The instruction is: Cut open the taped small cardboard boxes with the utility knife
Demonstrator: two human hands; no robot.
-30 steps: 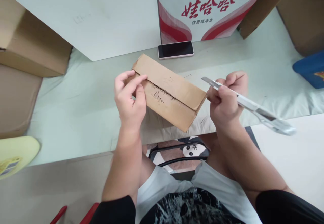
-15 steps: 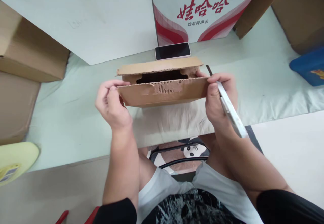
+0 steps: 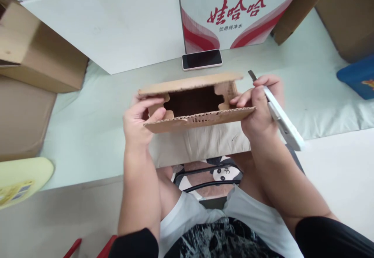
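Head view: the cardboard box [image 3: 189,84] lies at three o'clock from the left hand [image 3: 136,120], nine from the right hand [image 3: 261,112], long axis nine-to-three; both pinch its ends, right also gripping a cutter [image 3: 284,123].

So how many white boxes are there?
2 in view: a plain white box at back left, and a white box with red writing beside it. Others may hide behind.

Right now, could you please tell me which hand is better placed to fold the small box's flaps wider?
Probably the left hand: its fingers rest at one end of the open small box, and it holds no tool. The right hand also holds the knife, blade bared.
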